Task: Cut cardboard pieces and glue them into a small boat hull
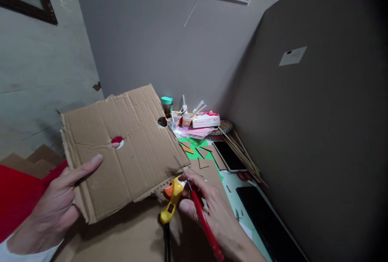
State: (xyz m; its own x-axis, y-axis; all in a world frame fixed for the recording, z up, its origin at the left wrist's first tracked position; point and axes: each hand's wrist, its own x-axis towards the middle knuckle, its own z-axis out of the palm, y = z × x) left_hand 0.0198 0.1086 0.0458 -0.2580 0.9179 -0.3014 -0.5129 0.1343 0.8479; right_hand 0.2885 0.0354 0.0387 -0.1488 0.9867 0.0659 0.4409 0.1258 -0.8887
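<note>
My left hand (57, 199) is closed on the left edge of a squarish piece of corrugated cardboard (139, 145), thumb on top, fingers underneath. The cardboard is tilted and has a round hole near its middle and another near its right edge. My right hand (209, 207) is closed around a red-handled tool (202, 217) with a thin, pointed metal tip. That tip reaches the cardboard's lower right corner; I cannot tell whether it touches. A yellow glue gun (173, 204) with an orange trigger and black cord is just left of my right fingers, partly below the cardboard.
A larger cardboard sheet (121, 239) spreads below. To the right are a phone (229, 156), wooden sticks (242, 155) and a long black slab (266, 221). Behind are cups of tools (187, 120), a tissue pack (206, 121) and a teal-lidded bottle (166, 104). Grey panels (169, 44) stand around.
</note>
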